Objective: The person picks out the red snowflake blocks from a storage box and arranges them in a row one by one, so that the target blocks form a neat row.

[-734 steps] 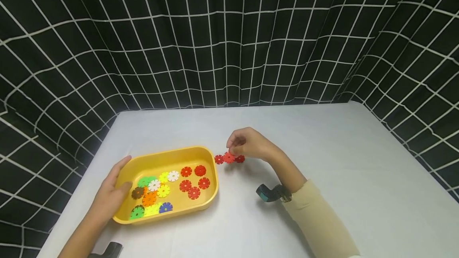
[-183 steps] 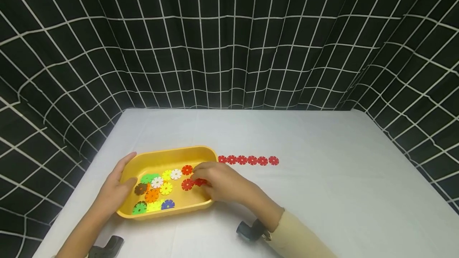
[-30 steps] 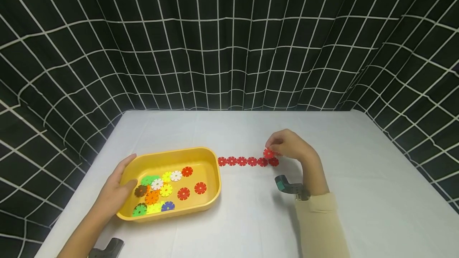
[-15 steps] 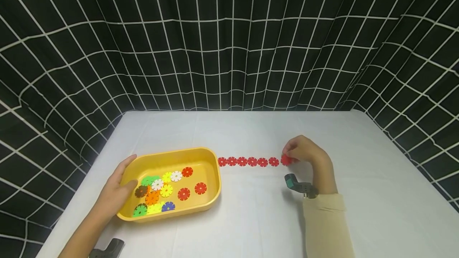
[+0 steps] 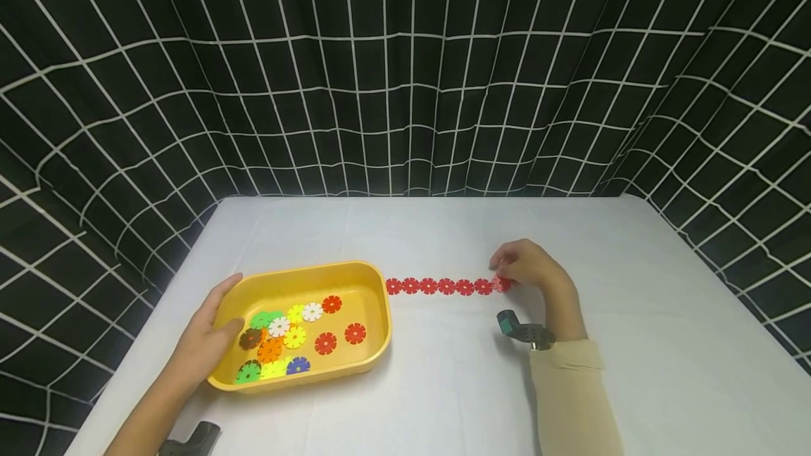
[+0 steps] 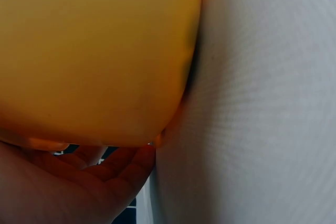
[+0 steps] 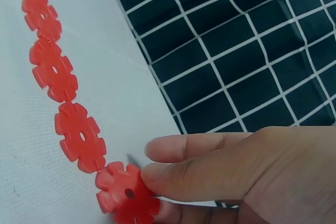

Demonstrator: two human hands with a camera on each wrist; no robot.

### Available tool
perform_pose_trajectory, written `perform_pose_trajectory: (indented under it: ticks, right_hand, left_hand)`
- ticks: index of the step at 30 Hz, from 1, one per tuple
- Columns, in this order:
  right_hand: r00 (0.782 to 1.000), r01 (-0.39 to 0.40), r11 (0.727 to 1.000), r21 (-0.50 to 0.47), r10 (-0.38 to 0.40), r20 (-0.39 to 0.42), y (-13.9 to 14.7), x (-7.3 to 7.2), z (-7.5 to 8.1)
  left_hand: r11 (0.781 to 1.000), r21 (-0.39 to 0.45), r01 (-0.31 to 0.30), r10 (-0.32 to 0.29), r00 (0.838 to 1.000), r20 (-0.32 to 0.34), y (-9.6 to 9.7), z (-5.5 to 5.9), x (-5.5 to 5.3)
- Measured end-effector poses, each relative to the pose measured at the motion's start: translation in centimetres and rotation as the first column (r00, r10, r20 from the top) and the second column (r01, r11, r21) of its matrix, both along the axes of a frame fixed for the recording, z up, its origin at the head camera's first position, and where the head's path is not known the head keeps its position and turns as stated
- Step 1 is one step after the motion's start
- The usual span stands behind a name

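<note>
My left hand point(image 5: 205, 336) grips the left end of a yellow plastic tray point(image 5: 357, 364), thumb over the rim. The left wrist view has the tray's outer wall point(image 6: 100, 66) up close, with fingers against it. At the right end of a row of red notched plastic discs point(image 5: 446, 286), my right hand point(image 5: 529, 264) holds one more red disc point(image 7: 126, 195) by its edge. That disc lies right at the last disc point(image 7: 81, 137) of the row, thumb on its rim.
Inside the tray are several loose discs: red point(image 5: 355, 333), white point(image 5: 312, 312), yellow point(image 5: 294, 337), orange point(image 5: 269, 350), green point(image 5: 248, 372), brown point(image 5: 250, 338) and blue point(image 5: 298, 366). A white cloth point(image 5: 431, 385) covers the table. A black curtain with white grid lines point(image 5: 405, 90) hangs behind.
Since the oldest frame the red row has grown longer to the right, and fewer red discs lie in the tray. Over the last second my right hand lowered a red disc to the row's right end.
</note>
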State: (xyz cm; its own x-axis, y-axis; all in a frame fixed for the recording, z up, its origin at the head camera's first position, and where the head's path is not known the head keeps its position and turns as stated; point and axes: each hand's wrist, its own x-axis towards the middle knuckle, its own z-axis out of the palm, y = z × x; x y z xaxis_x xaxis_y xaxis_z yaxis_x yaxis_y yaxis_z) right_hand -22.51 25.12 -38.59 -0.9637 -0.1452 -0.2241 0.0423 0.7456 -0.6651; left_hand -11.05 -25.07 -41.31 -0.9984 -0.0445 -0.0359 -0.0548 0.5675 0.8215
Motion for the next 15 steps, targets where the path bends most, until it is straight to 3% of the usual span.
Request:
perform_pose_trajectory:
  ticks: [15]
  right_hand:
    - [1.0, -0.008, 0.999, 0.032, 0.007, 0.013, -0.77, 0.07, 0.19]
  left_hand:
    - [1.0, 0.0, 0.005, -0.005, 1.0, -0.005, -0.08, -0.03, 0.03]
